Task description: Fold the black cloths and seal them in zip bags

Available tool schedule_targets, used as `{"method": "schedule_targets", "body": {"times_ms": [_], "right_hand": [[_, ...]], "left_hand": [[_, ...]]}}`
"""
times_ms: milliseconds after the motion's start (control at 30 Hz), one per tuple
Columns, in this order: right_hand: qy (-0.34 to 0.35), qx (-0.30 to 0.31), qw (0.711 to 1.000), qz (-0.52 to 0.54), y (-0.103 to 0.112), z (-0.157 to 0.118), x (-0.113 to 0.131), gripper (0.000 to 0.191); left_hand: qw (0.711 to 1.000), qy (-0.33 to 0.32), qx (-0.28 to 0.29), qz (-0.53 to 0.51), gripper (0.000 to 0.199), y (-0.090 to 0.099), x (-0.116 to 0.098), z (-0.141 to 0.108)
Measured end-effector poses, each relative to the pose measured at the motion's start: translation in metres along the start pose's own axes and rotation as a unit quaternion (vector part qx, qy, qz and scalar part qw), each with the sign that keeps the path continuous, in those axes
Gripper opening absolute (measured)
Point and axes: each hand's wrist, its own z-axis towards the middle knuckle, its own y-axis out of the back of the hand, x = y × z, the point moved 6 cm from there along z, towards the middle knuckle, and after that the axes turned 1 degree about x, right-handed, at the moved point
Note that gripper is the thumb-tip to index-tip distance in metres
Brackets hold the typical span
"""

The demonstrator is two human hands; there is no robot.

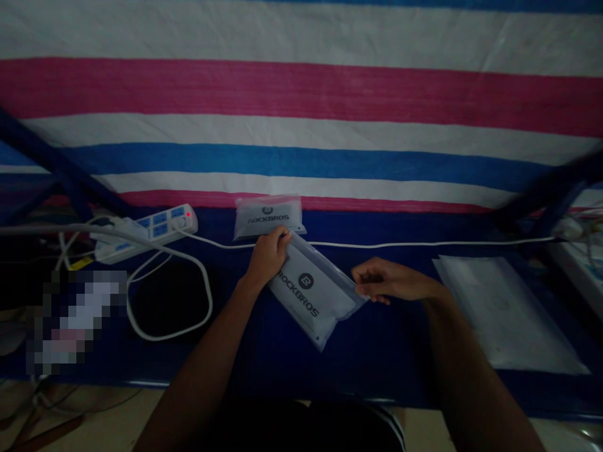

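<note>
A frosted plastic pouch printed ROCKBROS hangs tilted between my two hands above the blue table. My left hand is closed on its upper left corner, thumb on top. At the right end of the pouch's top edge, my right hand pinches the corner, fingers curled. A second ROCKBROS pouch lies behind, close to my left hand. Several flat clear plastic bags lie stacked to the right, beside my right forearm.
A white power strip with a lit red light sits at the left; its cord crosses the table. A cable loops over a black object. Blue metal bars stand at both sides before a striped sheet.
</note>
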Motion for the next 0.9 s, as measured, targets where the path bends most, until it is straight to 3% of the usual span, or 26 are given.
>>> {"method": "schedule_targets", "body": {"times_ms": [233, 400, 633, 900], "right_hand": [[-0.042, -0.001, 0.999, -0.013, 0.009, -0.014, -0.006, 0.039], [-0.011, 0.026, 0.999, -0.017, 0.008, -0.008, -0.008, 0.042], [0.062, -0.103, 0.993, -0.007, 0.008, 0.021, -0.004, 0.039], [0.092, -0.135, 0.986, 0.021, 0.004, 0.029, -0.006, 0.033]], "left_hand": [[1.0, -0.008, 0.001, 0.009, 0.018, 0.002, -0.001, 0.001], [0.999, -0.035, 0.022, -0.021, 0.02, -0.002, -0.004, -0.002], [0.995, -0.062, 0.07, -0.03, 0.023, -0.012, -0.01, -0.004], [0.995, -0.058, 0.08, -0.004, 0.025, -0.013, -0.013, -0.005]]}}
